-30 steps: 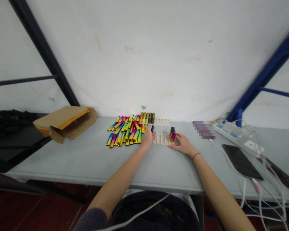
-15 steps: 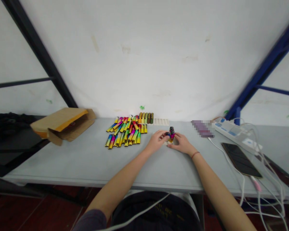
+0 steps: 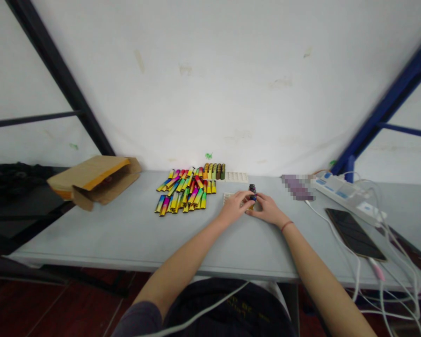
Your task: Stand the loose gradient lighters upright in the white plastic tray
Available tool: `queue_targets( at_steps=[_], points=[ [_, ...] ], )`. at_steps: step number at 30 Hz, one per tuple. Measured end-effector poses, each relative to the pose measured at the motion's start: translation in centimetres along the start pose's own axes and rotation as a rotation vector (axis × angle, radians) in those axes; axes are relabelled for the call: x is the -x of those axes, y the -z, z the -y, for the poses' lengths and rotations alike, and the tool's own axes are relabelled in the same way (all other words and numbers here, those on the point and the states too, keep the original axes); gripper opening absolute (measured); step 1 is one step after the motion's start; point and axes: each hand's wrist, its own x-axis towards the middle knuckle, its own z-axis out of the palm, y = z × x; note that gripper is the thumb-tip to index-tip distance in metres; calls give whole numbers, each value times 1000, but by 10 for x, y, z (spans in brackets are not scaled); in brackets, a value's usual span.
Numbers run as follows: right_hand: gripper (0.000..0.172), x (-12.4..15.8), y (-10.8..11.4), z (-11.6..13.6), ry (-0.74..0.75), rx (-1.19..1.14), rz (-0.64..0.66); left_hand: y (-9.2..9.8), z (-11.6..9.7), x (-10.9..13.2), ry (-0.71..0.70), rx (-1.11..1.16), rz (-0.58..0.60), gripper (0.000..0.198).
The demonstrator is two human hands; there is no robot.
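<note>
Both hands meet over a small white dimpled tray (image 3: 227, 197) in the middle of the grey table (image 3: 126, 234). My left hand (image 3: 234, 208) pinches a rainbow-coloured lighter (image 3: 248, 202) down at the tray. My right hand (image 3: 267, 209) curls beside the lighters standing upright in the tray (image 3: 252, 190) and touches them. A pile of rainbow lighters (image 3: 184, 191) lies to the left of my hands. A second white tray (image 3: 236, 177) with a row of upright lighters (image 3: 214, 171) sits behind, near the wall.
An open cardboard box (image 3: 93, 178) lies at the table's left end. To the right are a blurred purple object (image 3: 296, 186), a white power strip (image 3: 344, 192), a dark phone (image 3: 355, 227) and several trailing cables (image 3: 379, 276). A white wall rises behind the table.
My left hand left the lighter pile holding a lighter and moved right to the tray, where it now meets my right hand. The right hand has hardly moved.
</note>
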Motion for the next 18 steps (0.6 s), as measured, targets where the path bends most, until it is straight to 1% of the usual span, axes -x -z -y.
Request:
queue_targets(
  at_steps=[8, 14, 18],
  points=[
    [52, 1, -1, 0, -2, -3, -30, -2, -2, 0, -12, -29, 39, 27],
    [50, 0, 1, 0, 3, -2, -6, 1, 0, -1, -22, -91, 50, 29],
    [51, 0, -1, 0, 13, 2, -23, 2, 1, -1, -16, -157, 64, 35]
  ],
)
